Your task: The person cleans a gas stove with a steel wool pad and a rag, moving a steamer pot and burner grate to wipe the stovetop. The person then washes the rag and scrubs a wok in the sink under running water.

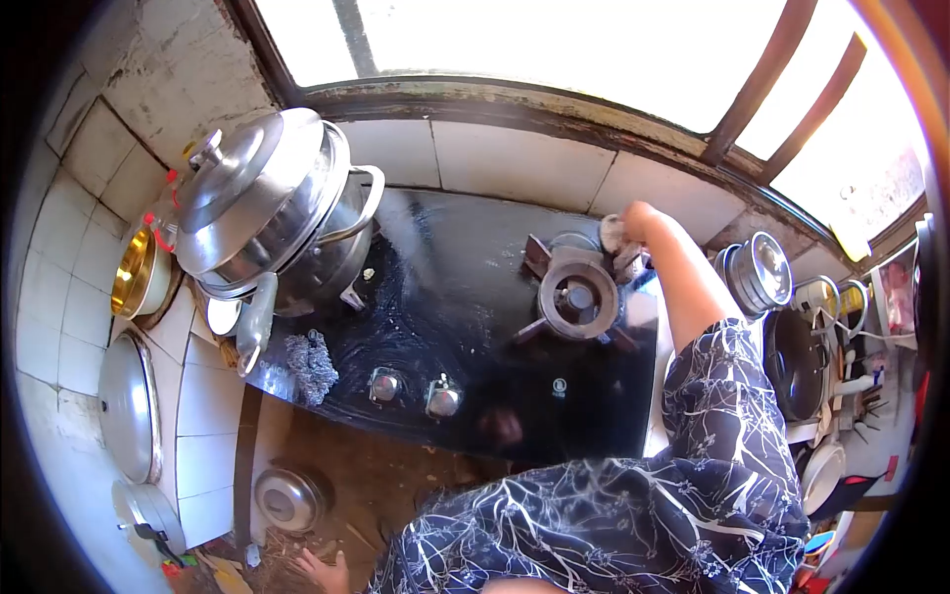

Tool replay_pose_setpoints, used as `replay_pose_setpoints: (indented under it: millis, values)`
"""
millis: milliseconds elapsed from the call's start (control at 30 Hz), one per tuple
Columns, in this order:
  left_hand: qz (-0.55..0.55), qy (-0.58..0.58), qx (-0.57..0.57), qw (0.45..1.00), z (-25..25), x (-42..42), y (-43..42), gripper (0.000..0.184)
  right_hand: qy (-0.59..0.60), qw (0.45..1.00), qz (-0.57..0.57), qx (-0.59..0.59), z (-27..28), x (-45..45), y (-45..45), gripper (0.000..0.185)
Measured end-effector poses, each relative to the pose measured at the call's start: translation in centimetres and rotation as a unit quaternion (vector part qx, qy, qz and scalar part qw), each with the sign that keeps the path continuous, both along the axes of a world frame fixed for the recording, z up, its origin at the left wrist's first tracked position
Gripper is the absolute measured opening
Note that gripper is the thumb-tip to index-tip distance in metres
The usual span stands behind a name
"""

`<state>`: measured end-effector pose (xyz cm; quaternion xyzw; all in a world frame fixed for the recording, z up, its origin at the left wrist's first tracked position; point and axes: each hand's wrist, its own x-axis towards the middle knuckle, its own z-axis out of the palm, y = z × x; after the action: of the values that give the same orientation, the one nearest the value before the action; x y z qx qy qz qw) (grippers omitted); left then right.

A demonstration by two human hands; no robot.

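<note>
My right hand [640,222] reaches to the back right of the black glass gas stove [465,247], closed on a pale crumpled cloth [612,234]. The cloth is beside the burner [578,295] and its pan support, near the tiled wall. My left hand [323,572] hangs low at the bottom left, fingers spread and holding nothing. A steel wool scourer [311,368] lies on the stove's front left corner. Wet smears and small crumbs show on the glass around the two control knobs [443,398].
A large lidded steel pot [247,203] covers the stove's left side, its handle jutting out. Stacked metal bowls [764,272] and a dark wok [795,361] stand at right. Below left, a steel pot [289,498] rests low down. A window [515,45] runs along the back.
</note>
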<state>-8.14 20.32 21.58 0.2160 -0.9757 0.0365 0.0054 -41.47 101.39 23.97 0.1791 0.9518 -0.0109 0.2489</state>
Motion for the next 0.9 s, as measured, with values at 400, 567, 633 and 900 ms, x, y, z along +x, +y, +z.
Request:
replay_pose_setpoints:
  millis: [400,567,633,900]
  values:
    - [-0.162,0.072,0.021,0.984,-3.7,7.1,-4.8,0.073,0.054,0.989,0.135,-0.037,5.1,-12.9,-19.2,0.049]
    - [-0.057,0.006,0.055,0.997,-3.8,7.9,-3.0,0.075,0.098,0.976,0.187,-0.054,5.2,-13.2,-28.2,0.042]
    - [-0.024,-0.012,0.077,0.997,-4.3,8.2,-2.7,0.076,0.137,0.958,0.246,-0.060,4.3,-11.0,-30.9,0.039]
    - [0.133,-0.100,0.146,0.975,-6.2,6.7,-2.9,0.082,-0.004,0.886,0.368,-0.281,8.5,-0.2,-32.7,0.030]
